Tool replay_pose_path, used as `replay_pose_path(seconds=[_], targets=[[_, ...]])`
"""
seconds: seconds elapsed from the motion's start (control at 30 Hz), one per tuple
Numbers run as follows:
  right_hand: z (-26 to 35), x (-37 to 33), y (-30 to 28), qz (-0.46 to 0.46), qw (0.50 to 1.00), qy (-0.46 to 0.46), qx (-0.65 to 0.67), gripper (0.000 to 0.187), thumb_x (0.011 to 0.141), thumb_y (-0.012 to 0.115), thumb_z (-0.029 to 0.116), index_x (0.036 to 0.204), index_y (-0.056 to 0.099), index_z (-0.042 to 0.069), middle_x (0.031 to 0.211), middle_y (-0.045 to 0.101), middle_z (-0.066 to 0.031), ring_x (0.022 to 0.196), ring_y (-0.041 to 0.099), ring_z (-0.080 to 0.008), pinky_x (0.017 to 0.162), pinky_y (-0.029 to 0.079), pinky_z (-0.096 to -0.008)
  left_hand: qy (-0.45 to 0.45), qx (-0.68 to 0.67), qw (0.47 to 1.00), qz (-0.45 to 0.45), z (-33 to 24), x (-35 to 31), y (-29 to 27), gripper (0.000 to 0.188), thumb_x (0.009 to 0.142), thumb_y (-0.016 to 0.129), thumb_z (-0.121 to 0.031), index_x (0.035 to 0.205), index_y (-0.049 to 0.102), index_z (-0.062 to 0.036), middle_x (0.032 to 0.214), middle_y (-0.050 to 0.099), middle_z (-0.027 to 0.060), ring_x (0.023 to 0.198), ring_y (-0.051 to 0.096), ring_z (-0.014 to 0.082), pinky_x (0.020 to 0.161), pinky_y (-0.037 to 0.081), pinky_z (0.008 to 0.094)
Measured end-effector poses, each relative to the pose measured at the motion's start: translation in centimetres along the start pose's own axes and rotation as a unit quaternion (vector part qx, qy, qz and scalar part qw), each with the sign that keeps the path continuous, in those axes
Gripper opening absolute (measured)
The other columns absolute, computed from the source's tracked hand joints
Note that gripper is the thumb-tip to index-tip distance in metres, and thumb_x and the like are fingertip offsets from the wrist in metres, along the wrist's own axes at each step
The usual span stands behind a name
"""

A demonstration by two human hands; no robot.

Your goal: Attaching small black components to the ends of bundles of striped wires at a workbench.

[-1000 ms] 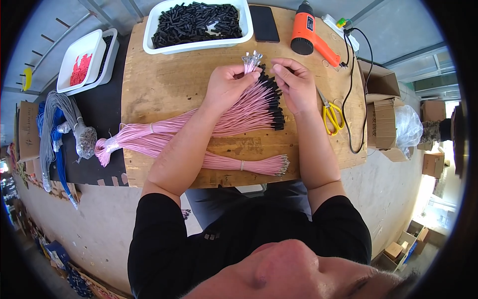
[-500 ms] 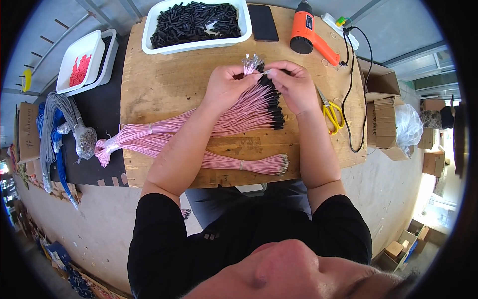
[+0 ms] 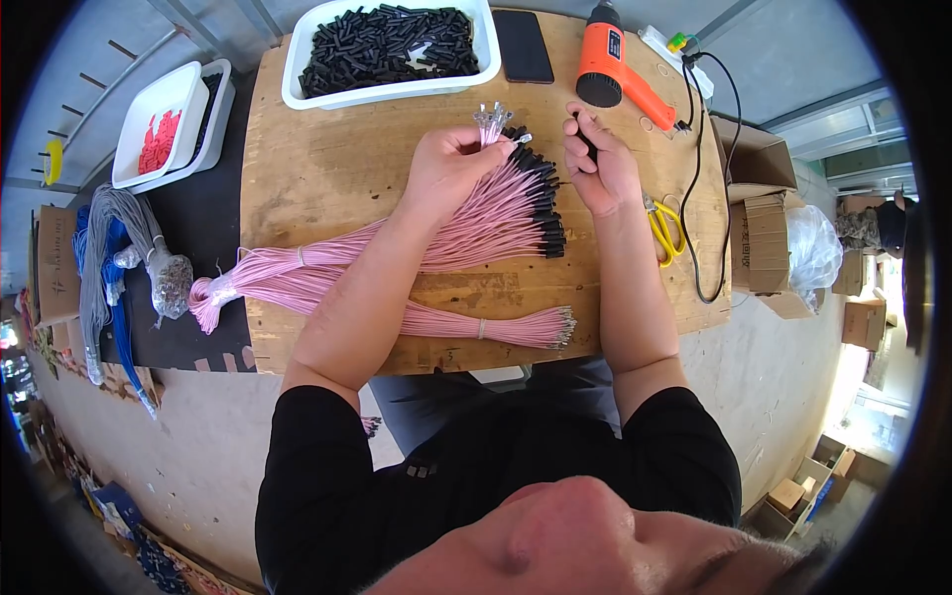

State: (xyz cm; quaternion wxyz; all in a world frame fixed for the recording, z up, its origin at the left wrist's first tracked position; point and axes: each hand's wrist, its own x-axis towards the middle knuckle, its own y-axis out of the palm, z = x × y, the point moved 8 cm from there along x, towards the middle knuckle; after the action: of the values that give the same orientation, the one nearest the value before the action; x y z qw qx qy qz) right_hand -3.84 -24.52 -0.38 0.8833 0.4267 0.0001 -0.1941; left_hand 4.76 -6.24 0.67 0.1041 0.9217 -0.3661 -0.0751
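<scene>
Head view, looking down: a wooden table [image 3: 327, 178] carries a big fan of pink wires [image 3: 466, 233], many tipped with black sleeves along the right edge. Below that lies a smaller tied bundle of pink wires [image 3: 486, 325] with bare metal ends. At the far edge sits a white tray [image 3: 294, 69] full of black sleeves, with an orange heat gun [image 3: 610, 64] to its right. Yellow scissors [image 3: 662, 226] lie just beside the right forearm. The left hand [image 3: 451, 169] has its grip clenched around a small bunch of wires [image 3: 493, 124], their metal ends sticking up above the fan. The right hand [image 3: 600, 169], held apart from the left, pinches what looks like a single black sleeve [image 3: 587, 147] between thumb and fingers, though it is small and partly hidden.
</scene>
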Motion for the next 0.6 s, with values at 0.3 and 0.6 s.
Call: replay_pose_path(seconds=[0.3,0.6], targets=[[-0.4,-1.7,3.7,0.039,0.976,-0.014,-0.213,0.024,0.095,0.057,0.000,0.118,0.061,-0.003,0.095,0.067,-0.0102,0.064,0.047,-0.0055,0.051,0.033,-0.0170,0.001,-0.018,1.000,-0.011,-0.2,-0.1,-0.1,0.012,0.089,0.073,-0.007,0.095,0.072,0.0029,0.075,0.065,0.0013,0.065,0.054,0.0055,0.059,0.041,0.0213],[-1.3,-2.0,4.3,0.033,0.976,-0.013,-0.216,0.018,0.090,0.067,-0.002,0.108,0.064,-0.001,0.092,0.070,-0.0105,0.065,0.051,-0.0046,0.053,0.035,-0.0162,0.014,-0.039,0.999,0.002,0.1,0.1,-0.2,0.011,0.089,0.072,-0.006,0.096,0.072,0.0029,0.076,0.065,0.0011,0.065,0.054,0.0053,0.059,0.041,0.0210]])
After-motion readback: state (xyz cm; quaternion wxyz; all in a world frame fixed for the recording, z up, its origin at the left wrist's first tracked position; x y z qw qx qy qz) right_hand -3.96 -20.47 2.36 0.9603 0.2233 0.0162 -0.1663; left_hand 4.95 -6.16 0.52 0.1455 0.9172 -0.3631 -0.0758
